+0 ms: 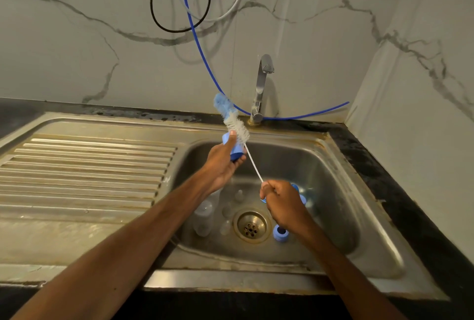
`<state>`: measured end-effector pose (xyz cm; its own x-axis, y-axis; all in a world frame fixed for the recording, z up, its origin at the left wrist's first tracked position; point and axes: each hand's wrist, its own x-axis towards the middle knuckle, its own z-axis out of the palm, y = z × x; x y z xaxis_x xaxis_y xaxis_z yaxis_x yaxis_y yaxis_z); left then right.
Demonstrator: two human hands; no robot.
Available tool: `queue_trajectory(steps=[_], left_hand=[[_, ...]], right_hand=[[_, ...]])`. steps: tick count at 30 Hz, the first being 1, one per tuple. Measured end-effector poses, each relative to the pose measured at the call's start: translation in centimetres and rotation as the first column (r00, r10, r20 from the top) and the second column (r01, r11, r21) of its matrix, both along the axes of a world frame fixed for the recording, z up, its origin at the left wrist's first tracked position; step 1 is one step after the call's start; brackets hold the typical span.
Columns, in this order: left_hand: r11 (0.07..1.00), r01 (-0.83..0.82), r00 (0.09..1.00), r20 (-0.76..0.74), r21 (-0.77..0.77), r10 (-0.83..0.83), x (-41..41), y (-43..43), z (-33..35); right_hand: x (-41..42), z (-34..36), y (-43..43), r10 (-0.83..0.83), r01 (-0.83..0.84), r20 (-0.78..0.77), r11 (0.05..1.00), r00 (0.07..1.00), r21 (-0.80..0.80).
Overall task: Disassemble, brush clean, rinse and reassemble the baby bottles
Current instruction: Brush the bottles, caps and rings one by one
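My left hand [222, 163] grips a blue bottle cap [234, 148] above the sink's back left. The bottle brush [232, 118], white bristles with a blue sponge tip, passes beside or through the cap and sticks out above it. My right hand [282, 203] holds the brush's blue handle end, the white wire stem [254, 166] running between the hands. In the sink basin [320, 181] lie clear bottles [204, 217], clear teats [239, 195] and a blue screw ring [280, 233] by the drain [252, 226].
A steel tap [261, 86] stands behind the basin with no water running. A ribbed draining board [84, 171] lies to the left. A blue hose [197, 45] and other cables hang down the marble wall. Another blue part [303, 199] shows behind my right hand.
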<state>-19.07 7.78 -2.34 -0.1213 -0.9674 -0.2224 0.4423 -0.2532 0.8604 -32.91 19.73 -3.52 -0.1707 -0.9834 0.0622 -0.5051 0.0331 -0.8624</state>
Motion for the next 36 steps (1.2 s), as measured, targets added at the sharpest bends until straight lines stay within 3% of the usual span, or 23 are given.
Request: queue_trajectory(steps=[6, 10, 15, 20, 23, 36], left_hand=[[0.999, -0.037, 0.999, -0.03, 0.024, 0.038, 2.0, -0.7, -0.2], [1.0, -0.001, 0.999, -0.038, -0.018, 0.0, 0.4, 0.2, -0.1], [0.995, -0.091, 0.981, -0.168, 0.048, 0.098, 1.8, -0.9, 0.0], [0.997, 0.026, 0.977, -0.211, 0.075, -0.009, 0.5, 0.5, -0.2], [0.999, 0.028, 0.97, -0.241, 0.042, -0.017, 0.6, 0.4, 0.1], [0.999, -0.027, 0.991, -0.136, -0.034, 0.022, 1.9, -0.9, -0.4]], right_hand=[[-0.5, -0.4, 1.9, 0.082, -0.08, -0.062, 0.996, 0.995, 0.03], [-0.4, 0.0, -0.2, -0.011, 0.011, -0.007, 1.0, 1.0, 0.006], [-0.8, -0.4, 1.8, 0.078, -0.074, -0.043, 0.993, 0.996, 0.088], [-0.3, -0.2, -0.1, -0.023, 0.023, -0.029, 0.999, 0.999, 0.022], [-0.4, -0.5, 0.8, 0.015, -0.013, -0.043, 0.998, 0.999, 0.053], [-1.1, -0.9, 1.5, 0.022, -0.019, -0.033, 0.997, 0.999, 0.08]])
